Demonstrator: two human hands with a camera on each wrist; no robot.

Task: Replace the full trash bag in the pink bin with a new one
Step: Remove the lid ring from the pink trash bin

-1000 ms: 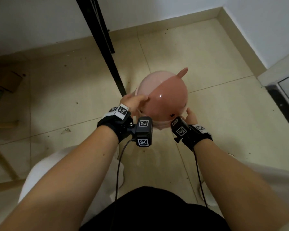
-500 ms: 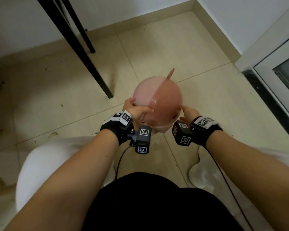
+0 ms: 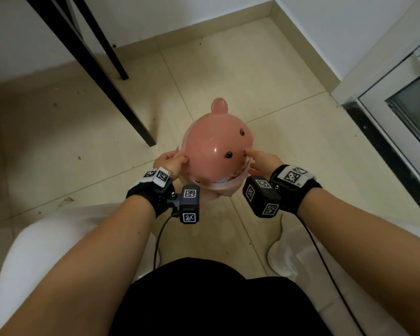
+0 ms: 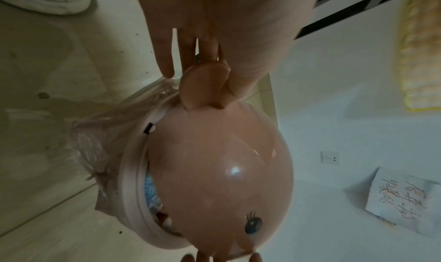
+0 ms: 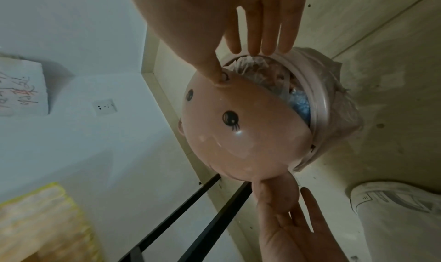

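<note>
2 black wrist straps (image 3: 150, 197), white marker tags (image 3: 157, 177), black camera boxes (image 3: 189, 203), black cables (image 3: 159, 235), white trousers (image 3: 46, 236)

Place: we stood in a plain home room | cues: beige tiled floor (image 3: 252, 69), wall socket (image 4: 329, 157), sliding glass door (image 3: 410, 112), black table legs (image 3: 97, 76).
</note>
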